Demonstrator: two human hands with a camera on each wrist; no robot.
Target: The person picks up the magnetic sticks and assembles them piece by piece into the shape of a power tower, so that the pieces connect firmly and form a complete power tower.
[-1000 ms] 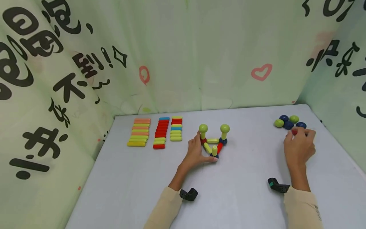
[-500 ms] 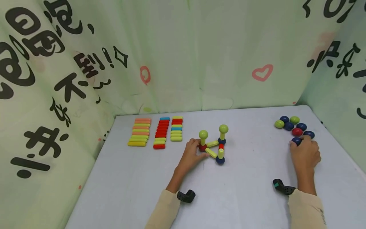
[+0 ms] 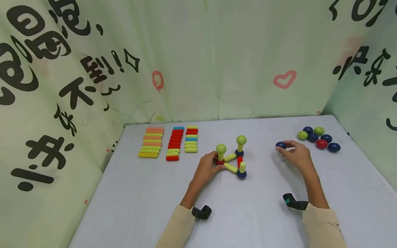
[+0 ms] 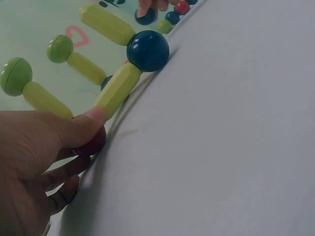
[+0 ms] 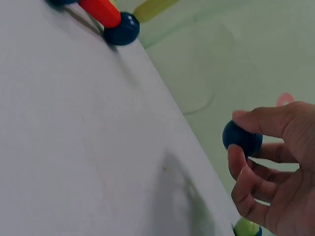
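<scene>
My left hand [image 3: 206, 168] grips the red ball [image 4: 93, 142] at the left corner of a triangular ball-and-rod frame; in the left wrist view the thumb lies at the joint. Yellow-green rods [image 3: 231, 167] and a red rod [image 3: 240, 161] join its corner balls. Two corners carry upright rods topped by green balls [image 3: 221, 148]. At the near corner, a blue ball [image 3: 241, 174] bears an upright rod [image 3: 242, 167] with a bare top. Held between thumb and fingers of my right hand [image 3: 299, 156] is a loose dark blue ball [image 5: 242, 138], raised above the table to the right of the frame.
At the table's back right lies a cluster of loose balls: green [image 3: 302, 135], dark blue [image 3: 334, 147] and one red [image 3: 321, 144]. Toward the back left, coloured rods [image 3: 175, 139] lie in three columns. A printed curtain [image 3: 235, 62] rises behind the table [image 3: 248, 213].
My right hand has taken a blue ball from the cluster and carried it left. My left hand has shifted its hold to the red corner, and the frame has turned somewhat.
</scene>
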